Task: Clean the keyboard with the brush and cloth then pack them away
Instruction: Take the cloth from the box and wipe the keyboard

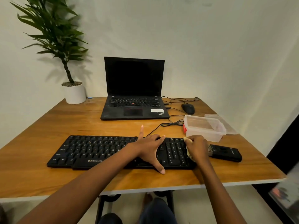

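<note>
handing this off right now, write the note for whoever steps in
Left hand: open, fingers spread, pressing on the keyboard right of its middle.
Right hand: grips the yellow cloth on the keyboard's number-pad end.
Brush: lies on the table just right of the keyboard, in no hand.
Clear container: open behind the right hand, its lid lying beside it.
Done: wiping under way; whether brushing is finished cannot be told.
Left: finish wiping, put brush and cloth in the container, close the lid.
</note>
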